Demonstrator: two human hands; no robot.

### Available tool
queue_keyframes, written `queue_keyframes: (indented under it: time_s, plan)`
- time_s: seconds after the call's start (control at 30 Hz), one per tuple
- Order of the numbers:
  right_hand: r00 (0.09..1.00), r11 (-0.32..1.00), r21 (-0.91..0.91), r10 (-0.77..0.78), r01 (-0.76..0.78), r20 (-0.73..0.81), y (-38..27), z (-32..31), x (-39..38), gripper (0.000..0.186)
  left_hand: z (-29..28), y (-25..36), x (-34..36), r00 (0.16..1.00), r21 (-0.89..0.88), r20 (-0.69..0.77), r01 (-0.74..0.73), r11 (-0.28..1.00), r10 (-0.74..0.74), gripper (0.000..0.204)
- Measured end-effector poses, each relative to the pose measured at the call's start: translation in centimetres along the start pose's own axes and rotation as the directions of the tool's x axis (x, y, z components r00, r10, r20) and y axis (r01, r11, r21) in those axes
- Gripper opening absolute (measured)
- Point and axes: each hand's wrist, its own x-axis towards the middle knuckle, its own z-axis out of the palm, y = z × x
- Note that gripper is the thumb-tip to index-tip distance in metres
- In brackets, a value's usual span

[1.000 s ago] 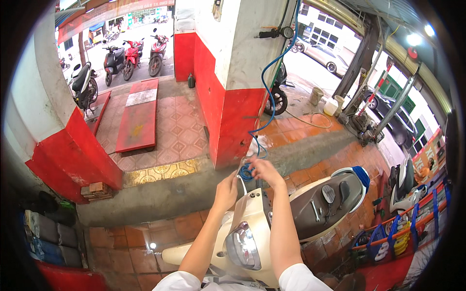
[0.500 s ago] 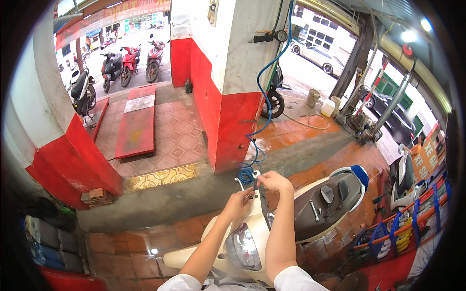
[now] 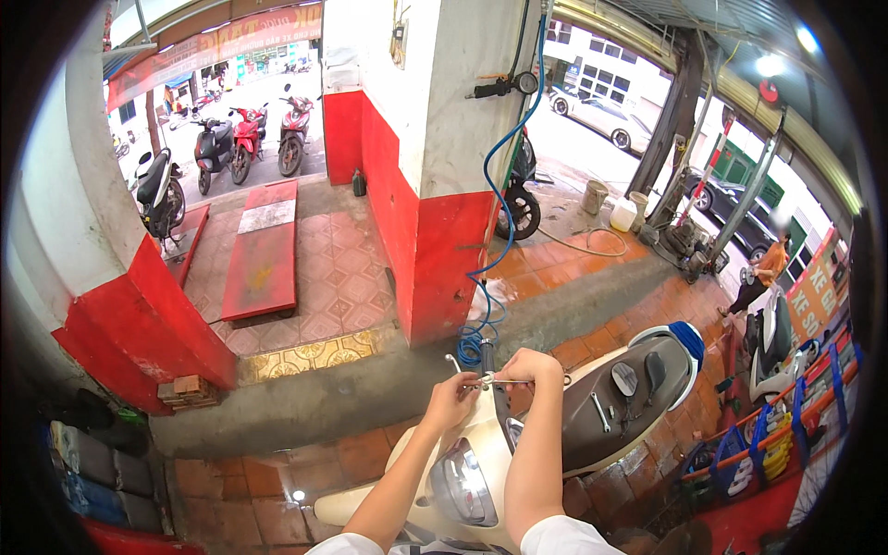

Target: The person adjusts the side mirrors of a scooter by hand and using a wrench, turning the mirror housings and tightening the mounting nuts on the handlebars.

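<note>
A cream scooter (image 3: 435, 495) stands below me with its headlight (image 3: 462, 481) toward me. My right hand (image 3: 534, 370) is closed around a combination wrench (image 3: 511, 380), held almost level over the handlebar (image 3: 487, 353). One end of the wrench meets the handlebar fittings; its ring end sticks out past my wrist. My left hand (image 3: 450, 398) pinches at the same spot beside the wrench's tip; what lies between its fingers is too small to make out. On the brown seat (image 3: 592, 435) lie another wrench (image 3: 601, 413) and two mirrors, one round (image 3: 624, 377) and one dark (image 3: 655, 366).
A blue hose (image 3: 488, 185) hangs down the red and white pillar (image 3: 453, 250) and coils behind the handlebar. Tool racks (image 3: 768, 435) stand at the right, near another scooter (image 3: 768, 342). A person in an orange top (image 3: 770, 264) is at the far right. A red ramp (image 3: 261, 254) lies beyond.
My right hand has turned the wrench from upright to nearly level and brought it down to the handlebar beside my left fingers. A person has come into view at the far right.
</note>
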Motion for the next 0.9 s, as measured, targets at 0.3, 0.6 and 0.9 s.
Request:
queue_keyframes:
  time_s: [0.3, 0.6, 0.9]
  plan:
    - [0.998, 0.999, 0.040, -0.034, 0.036, -0.046, 1.2, 0.6, 2.5, 0.027, 0.6, -0.4, 0.3, 0.986, 0.111, -0.032, -0.157, 0.981, 0.161, 0.031]
    - [0.998, 0.999, 0.033, -0.042, 0.044, -0.047, 0.9, 0.4, 2.1, 0.026, 0.2, 0.7, 0.1, 0.994, 0.205, -0.010, -0.102, 0.974, 0.106, 0.033]
    - [0.997, 0.997, 0.056, -0.039, 0.043, -0.071, 1.4, 0.4, 2.5, 0.025, -0.2, 1.5, 0.6, 0.998, 0.268, 0.045, -0.043, 0.963, 0.032, 0.034]
